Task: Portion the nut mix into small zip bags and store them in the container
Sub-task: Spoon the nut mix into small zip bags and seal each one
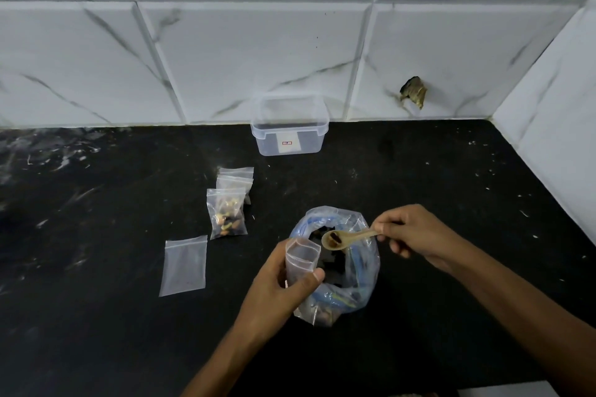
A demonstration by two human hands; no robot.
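Observation:
My left hand grips a small clear zip bag upright with its mouth open. My right hand pinches the handle of a small wooden spoon, whose bowl carries a bit of nut mix just right of the bag's mouth. Both are above the large plastic bag of nut mix, which stands open on the black counter. A filled zip bag lies to the left, overlapping another zip bag behind it. An empty zip bag lies flat nearer me. The clear container stands open by the wall.
The black counter runs to a tiled wall at the back and a side wall at the right. A broken hole in a tile shows right of the container. Something pale sits at the frame's bottom edge.

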